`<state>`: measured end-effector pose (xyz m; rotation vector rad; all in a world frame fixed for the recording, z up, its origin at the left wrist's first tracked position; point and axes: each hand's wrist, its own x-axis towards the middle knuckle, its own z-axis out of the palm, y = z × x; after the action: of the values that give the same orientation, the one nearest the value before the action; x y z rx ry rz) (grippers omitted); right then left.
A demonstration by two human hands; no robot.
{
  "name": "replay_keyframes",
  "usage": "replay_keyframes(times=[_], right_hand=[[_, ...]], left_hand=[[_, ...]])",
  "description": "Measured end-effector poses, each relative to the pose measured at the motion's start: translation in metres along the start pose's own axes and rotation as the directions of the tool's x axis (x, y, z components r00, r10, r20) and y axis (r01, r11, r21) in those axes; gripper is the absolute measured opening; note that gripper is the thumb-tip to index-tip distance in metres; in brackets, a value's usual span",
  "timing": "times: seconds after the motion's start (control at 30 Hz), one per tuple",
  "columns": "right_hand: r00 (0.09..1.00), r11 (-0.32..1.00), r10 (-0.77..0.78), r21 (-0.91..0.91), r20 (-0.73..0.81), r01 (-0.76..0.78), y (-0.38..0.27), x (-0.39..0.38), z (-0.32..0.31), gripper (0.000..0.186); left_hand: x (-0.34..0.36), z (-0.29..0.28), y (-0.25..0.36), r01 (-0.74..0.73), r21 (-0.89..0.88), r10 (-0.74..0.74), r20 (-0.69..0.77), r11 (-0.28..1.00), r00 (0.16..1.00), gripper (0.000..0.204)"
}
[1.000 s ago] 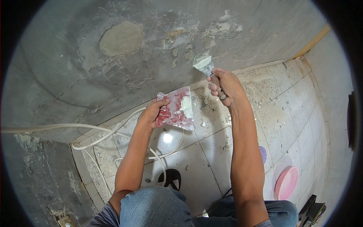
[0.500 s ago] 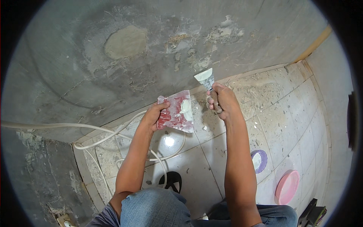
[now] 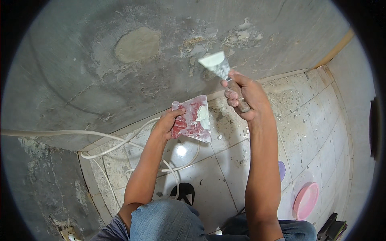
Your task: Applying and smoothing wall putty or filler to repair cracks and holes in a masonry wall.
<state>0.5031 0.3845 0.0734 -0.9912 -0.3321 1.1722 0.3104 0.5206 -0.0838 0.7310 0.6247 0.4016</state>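
My left hand [image 3: 165,123] is closed on the edge of a red plastic putty spreader [image 3: 188,121], smeared with white. A lump of white putty [image 3: 203,116] lies near its right edge. Farther right and higher, my right hand [image 3: 246,94] grips the worn handle of a putty knife [image 3: 222,71]. White putty covers the end of its blade, which points up and left toward the grey wall [image 3: 169,76]. Whether the blade touches the wall I cannot tell. On that wall are a smooth round patch [image 3: 138,44] and rough, flaking spots [image 3: 243,35].
White floor tiles [image 3: 225,188] carry scattered plaster crumbs. A pale hose [image 3: 100,135] loops at the left. Right of my right forearm are a partly hidden purple container [image 3: 282,170] and a pink basin [image 3: 306,201]. A black sandal [image 3: 185,192] shows beside my knee.
My right hand has raised the putty knife up toward the wall, its blade tilting further left. My left hand and the spreader have shifted slightly right in view. The forearm now covers part of the purple container.
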Motion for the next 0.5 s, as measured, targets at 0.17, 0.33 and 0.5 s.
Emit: replay_keyframes(times=[0.17,0.33,0.5], right_hand=[[0.996,0.996,-0.087,0.013,0.017,0.087,-0.002,-0.028,-0.019,0.016],[0.993,0.992,-0.086,-0.098,-0.083,0.078,0.041,-0.046,-0.068,0.028],[0.993,0.981,0.073,-0.173,-0.093,-0.088,0.078,-0.08,-0.087,0.026]], left_hand=[[-0.008,0.017,-0.008,-0.078,-0.081,0.073,-0.064,0.994,0.995,0.017],[-0.014,0.028,-0.026,-0.189,-0.188,0.17,-0.112,0.964,0.979,0.019],[-0.009,0.038,-0.035,-0.234,-0.232,0.208,-0.132,0.944,0.969,0.02]])
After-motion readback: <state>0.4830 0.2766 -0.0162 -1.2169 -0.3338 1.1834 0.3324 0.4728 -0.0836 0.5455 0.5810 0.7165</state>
